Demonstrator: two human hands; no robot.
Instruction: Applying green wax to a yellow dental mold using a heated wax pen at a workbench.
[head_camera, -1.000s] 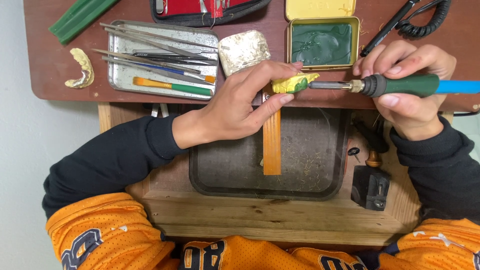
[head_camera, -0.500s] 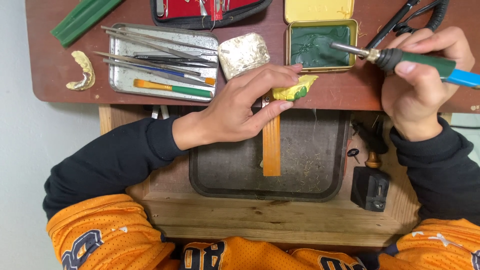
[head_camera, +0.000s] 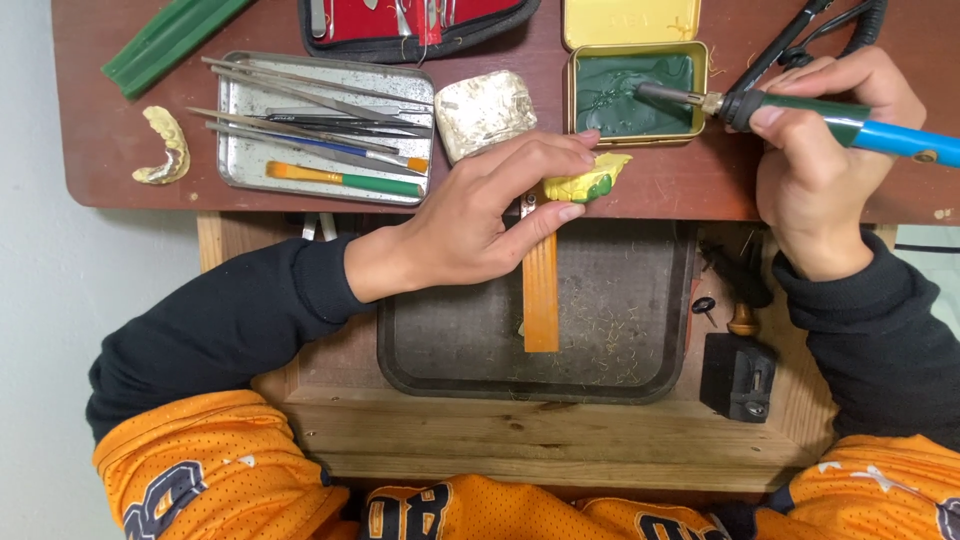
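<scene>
My left hand (head_camera: 490, 215) pinches a small yellow cast with green wax on it (head_camera: 588, 180), holding it at the front edge of the brown table top. My right hand (head_camera: 820, 150) grips a heated wax tool (head_camera: 800, 115) with a green and blue handle. Its metal tip rests in the green wax inside an open yellow tin (head_camera: 635, 95), which sits just beyond the cast.
A metal tray (head_camera: 240, 165) of hand tools lies at the left, with a pale cast (head_camera: 165, 145) and a green strip (head_camera: 165, 40) beyond it. A white block (head_camera: 485, 115) sits by the tin. Below are a dark tray (head_camera: 620, 320), an orange strip (head_camera: 540, 290) and a black box (head_camera: 740, 375).
My right hand has swung the wax tool away from the yellow cast, up and back, and its tip now sits in the green wax tin. The left hand stays still.
</scene>
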